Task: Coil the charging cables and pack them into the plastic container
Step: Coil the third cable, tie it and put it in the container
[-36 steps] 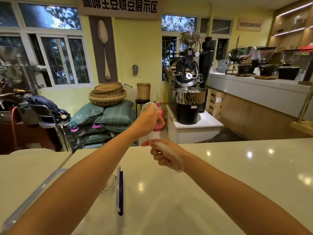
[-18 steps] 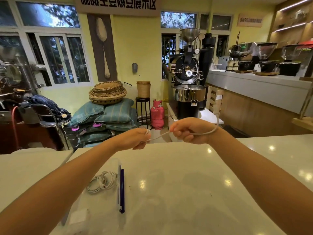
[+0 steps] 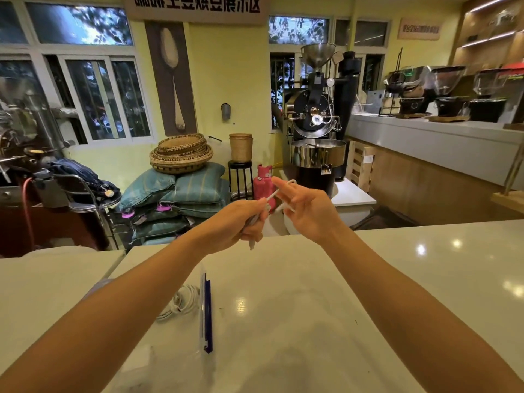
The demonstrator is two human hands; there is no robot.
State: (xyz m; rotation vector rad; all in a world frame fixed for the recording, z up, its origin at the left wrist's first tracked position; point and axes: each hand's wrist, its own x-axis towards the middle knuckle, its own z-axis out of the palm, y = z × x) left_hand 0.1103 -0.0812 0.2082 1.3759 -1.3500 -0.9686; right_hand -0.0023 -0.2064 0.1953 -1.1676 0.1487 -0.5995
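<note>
Both my hands are raised over the far edge of the white counter (image 3: 283, 321). My left hand (image 3: 241, 219) grips a bundle of white charging cable (image 3: 270, 195), with a plug end hanging below the fist. My right hand (image 3: 307, 207) is close beside it, index finger stretched out, and the cable loops around its fingers. A clear plastic container (image 3: 202, 307) with a blue clip on its rim lies under my left forearm. Inside it rests a coiled white cable (image 3: 181, 303). Much of the container is hidden by my arm.
The counter stretches to the right and toward me. Beyond its far edge the floor holds stacked sacks (image 3: 181, 194), woven baskets (image 3: 181, 153), a pink gas cylinder (image 3: 263, 184) and a coffee roaster (image 3: 317, 131). A grey bar with grinders (image 3: 448, 89) runs at the right.
My hands have come together again after pulling the cable out sideways. The right hand moved left and its index finger straightened, with a cable loop now around its fingers.
</note>
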